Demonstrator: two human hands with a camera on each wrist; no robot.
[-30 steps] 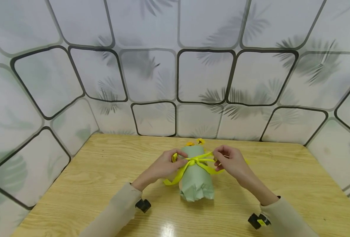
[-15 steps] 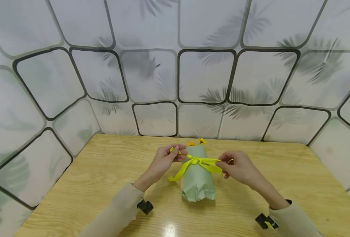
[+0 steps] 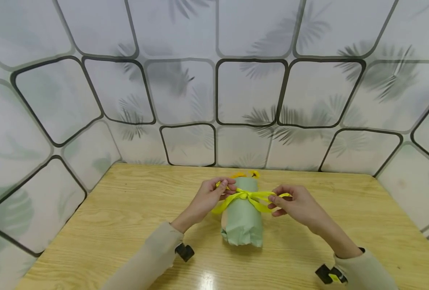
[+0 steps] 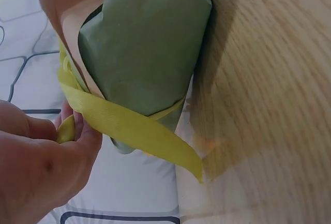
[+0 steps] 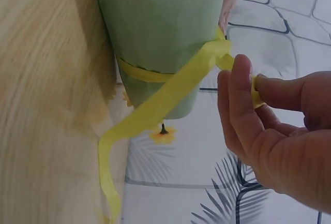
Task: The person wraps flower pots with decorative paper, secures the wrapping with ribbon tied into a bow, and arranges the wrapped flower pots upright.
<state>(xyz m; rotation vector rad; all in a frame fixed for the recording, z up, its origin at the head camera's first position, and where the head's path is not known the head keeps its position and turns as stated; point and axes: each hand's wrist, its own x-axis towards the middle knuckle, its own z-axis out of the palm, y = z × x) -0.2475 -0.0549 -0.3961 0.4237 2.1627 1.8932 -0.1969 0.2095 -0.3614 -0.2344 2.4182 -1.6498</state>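
Note:
A bouquet wrapped in pale green paper (image 3: 244,225) lies on the table, its yellow and orange flowers (image 3: 255,174) showing past the far end. Around its middle runs a yellow ribbon (image 3: 243,195), knotted on top with a bow. My left hand (image 3: 209,196) pinches a loop of the ribbon left of the knot; the left wrist view shows yellow between thumb and fingers. To the right of the knot, my right hand (image 3: 298,205) pinches the other loop between thumb and fingers. A loose ribbon tail (image 5: 155,105) hangs down the wrap's side in the right wrist view.
The wooden table (image 3: 134,201) reaches back to a pale curtain (image 3: 250,92) printed with dark rounded squares and leaves. Dark wrist-camera mounts (image 3: 184,252) sit at the cuffs of both light sleeves (image 3: 153,249).
My left hand has gone from touching near the knot to pinching its loop to the left. My right hand has moved slightly outward with its loop, and the bow has drawn out sideways.

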